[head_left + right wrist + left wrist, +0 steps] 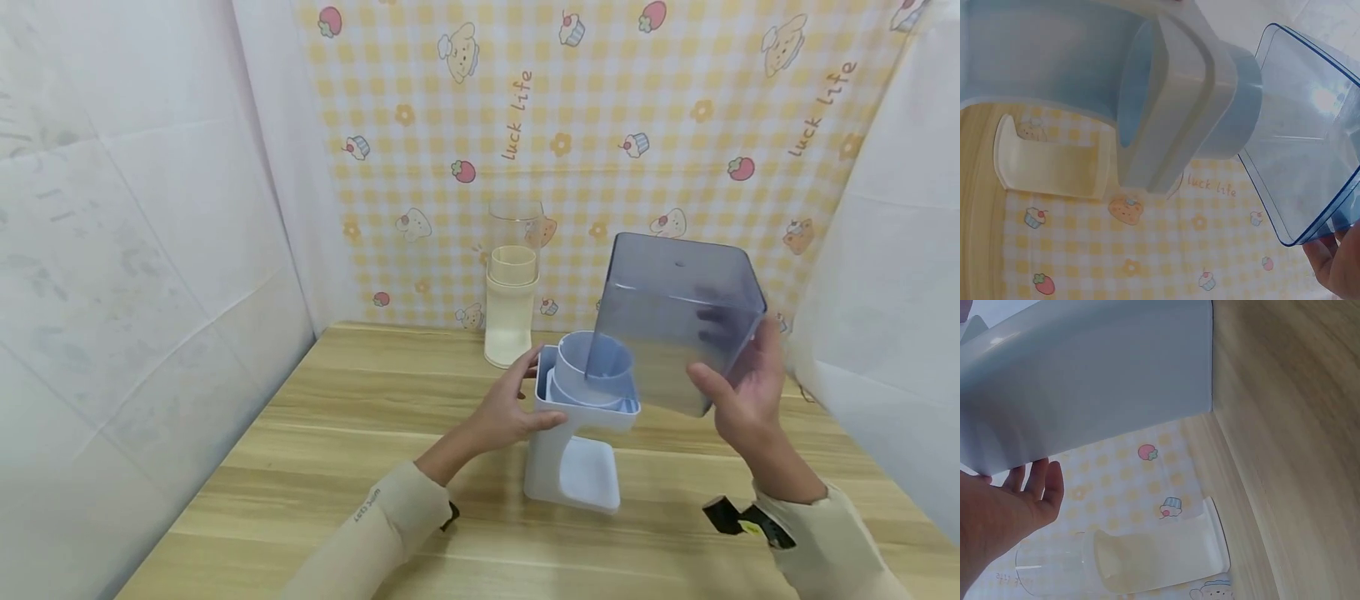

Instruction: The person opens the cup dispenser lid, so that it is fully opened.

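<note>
A pale blue dispenser stand (547, 454) with an open cutout front is upright on the table, a round collar (592, 367) rising from its top. My left hand (517, 408) grips the stand's upper left side, thumb at the front and fingers behind. In the left wrist view the fingers (1044, 484) lie against the stand's wall (1116, 375). My right hand (750, 396) holds a clear, smoky-blue square bin (667, 308) by its right side. The bin is tilted, beside and above the collar, its open rim (1329, 234) towards the stand in the right wrist view.
A cream dispenser (510, 321) with a clear cylinder (515, 221) on top stands at the back of the wooden table (337, 467). Behind it hangs a yellow checked cloth (420, 167). White sheets (150, 250) close off the left and right sides.
</note>
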